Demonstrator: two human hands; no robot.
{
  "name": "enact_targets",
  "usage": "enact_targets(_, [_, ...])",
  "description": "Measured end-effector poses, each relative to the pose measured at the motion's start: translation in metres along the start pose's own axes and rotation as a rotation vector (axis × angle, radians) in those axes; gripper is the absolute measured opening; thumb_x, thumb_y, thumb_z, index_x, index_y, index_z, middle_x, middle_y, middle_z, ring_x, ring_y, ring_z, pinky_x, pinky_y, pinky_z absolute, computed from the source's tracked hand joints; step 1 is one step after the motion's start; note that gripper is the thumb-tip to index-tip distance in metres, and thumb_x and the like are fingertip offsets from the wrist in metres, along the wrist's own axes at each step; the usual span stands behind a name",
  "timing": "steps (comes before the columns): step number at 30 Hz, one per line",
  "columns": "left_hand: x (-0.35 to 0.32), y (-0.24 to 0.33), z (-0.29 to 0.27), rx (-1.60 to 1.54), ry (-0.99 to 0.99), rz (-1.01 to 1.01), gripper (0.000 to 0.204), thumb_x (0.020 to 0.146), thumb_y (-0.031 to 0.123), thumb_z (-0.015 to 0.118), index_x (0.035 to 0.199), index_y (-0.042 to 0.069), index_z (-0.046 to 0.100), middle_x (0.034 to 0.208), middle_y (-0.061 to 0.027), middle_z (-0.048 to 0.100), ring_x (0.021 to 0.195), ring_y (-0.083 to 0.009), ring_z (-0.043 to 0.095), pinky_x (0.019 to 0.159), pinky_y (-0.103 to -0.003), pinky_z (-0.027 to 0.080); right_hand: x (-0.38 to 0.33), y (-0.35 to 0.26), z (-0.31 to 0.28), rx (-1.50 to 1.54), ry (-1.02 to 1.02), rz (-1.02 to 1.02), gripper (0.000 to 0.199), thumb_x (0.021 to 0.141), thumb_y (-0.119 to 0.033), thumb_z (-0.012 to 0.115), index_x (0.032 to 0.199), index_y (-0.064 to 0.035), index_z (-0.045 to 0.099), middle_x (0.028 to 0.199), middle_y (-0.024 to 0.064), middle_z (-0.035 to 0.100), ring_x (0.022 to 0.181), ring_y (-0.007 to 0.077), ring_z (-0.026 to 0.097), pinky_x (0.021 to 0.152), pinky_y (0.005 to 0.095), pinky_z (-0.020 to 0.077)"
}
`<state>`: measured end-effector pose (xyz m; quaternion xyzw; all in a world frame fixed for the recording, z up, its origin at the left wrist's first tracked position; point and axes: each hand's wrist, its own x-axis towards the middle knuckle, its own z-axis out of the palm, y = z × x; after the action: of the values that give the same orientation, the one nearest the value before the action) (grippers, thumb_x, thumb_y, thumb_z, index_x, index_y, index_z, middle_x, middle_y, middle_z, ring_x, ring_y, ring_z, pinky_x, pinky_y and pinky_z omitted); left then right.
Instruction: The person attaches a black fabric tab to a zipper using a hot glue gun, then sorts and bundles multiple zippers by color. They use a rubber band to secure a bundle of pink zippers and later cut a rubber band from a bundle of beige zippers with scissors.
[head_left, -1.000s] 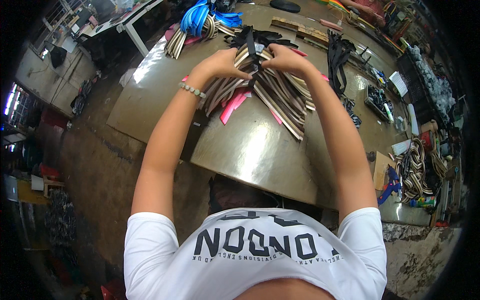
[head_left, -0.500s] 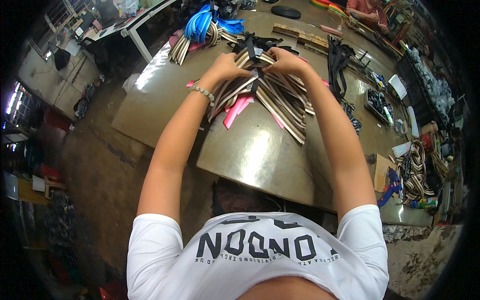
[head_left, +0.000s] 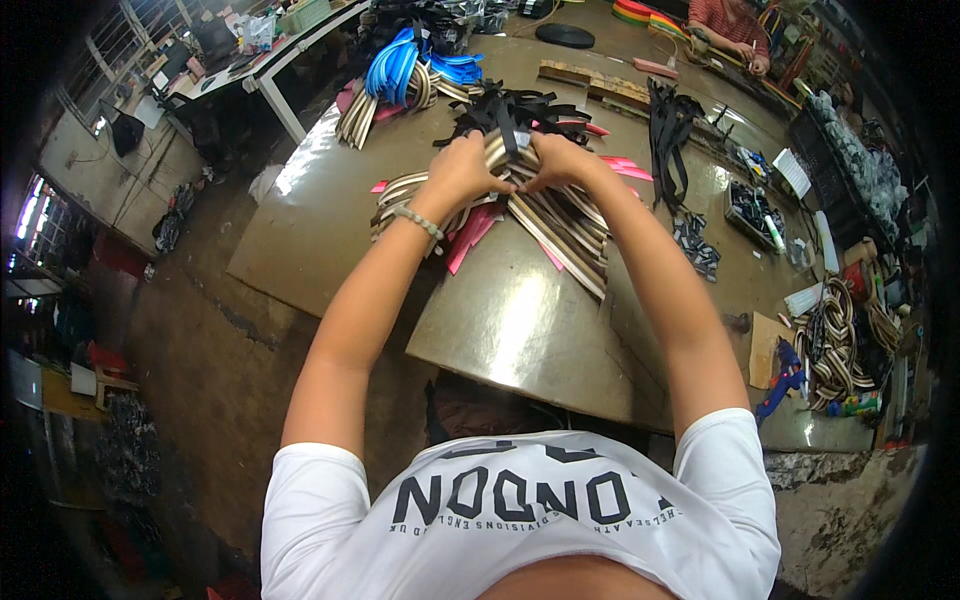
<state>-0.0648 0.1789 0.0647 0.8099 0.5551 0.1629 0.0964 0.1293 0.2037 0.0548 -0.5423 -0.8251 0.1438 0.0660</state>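
Left hand (head_left: 460,178): clasping long cream-and-brown striped strap bundle (head_left: 566,238)
Right hand (head_left: 556,163): clasping same bundle, fingers curled
Bundle position: fanned over glossy brown tabletop (head_left: 470,335), beside tangled black straps (head_left: 545,110)

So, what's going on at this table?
A person's left hand and right hand grip a bundle of striped straps from both sides at a shiny table. Pink strips show among the straps. A blue bundle lies beyond, to the left, and another person in red is at the far right.
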Motion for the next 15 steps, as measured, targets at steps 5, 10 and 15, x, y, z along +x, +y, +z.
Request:
enact_targets(5, [0.011, -0.004, -0.004, -0.074, 0.061, 0.059, 0.062, 0.057, 0.038, 0.079, 0.096, -0.006, 0.060, 0.093, -0.0258, 0.064, 0.092, -0.0392, 0.062, 0.082, -0.041, 0.049, 0.003, 0.004, -0.013, -0.081, 0.116, -0.077, 0.053, 0.064, -0.029, 0.076, 0.101, 0.0042, 0.059, 0.101, 0.0266, 0.063, 0.096, 0.0404, 0.060, 0.084, 0.0418, 0.0491])
enact_targets(10, [0.046, -0.019, -0.057, -0.447, -0.183, 0.033, 0.041, 0.072, 0.036, 0.068, 0.094, 0.002, 0.064, 0.075, -0.0053, 0.060, 0.064, -0.0134, 0.055, 0.058, -0.029, 0.046, 0.018, -0.001, -0.073, 0.237, 0.160, -0.103, 0.055, 0.068, -0.036, 0.071, 0.103, 0.0049, 0.060, 0.099, 0.0222, 0.065, 0.092, 0.0310, 0.063, 0.083, 0.0377, 0.0486])
enact_targets(15, [0.079, -0.028, -0.094, -0.011, -0.228, 0.008, 0.036, 0.074, 0.035, 0.062, 0.087, 0.001, 0.062, 0.070, -0.0057, 0.059, 0.061, -0.0169, 0.053, 0.055, -0.032, 0.043, 0.045, -0.027, -0.100, -0.093, 0.218, -0.003, 0.044, 0.078, -0.027, 0.058, 0.114, -0.0019, 0.057, 0.106, 0.0216, 0.064, 0.099, 0.0355, 0.063, 0.082, 0.0429, 0.0500])
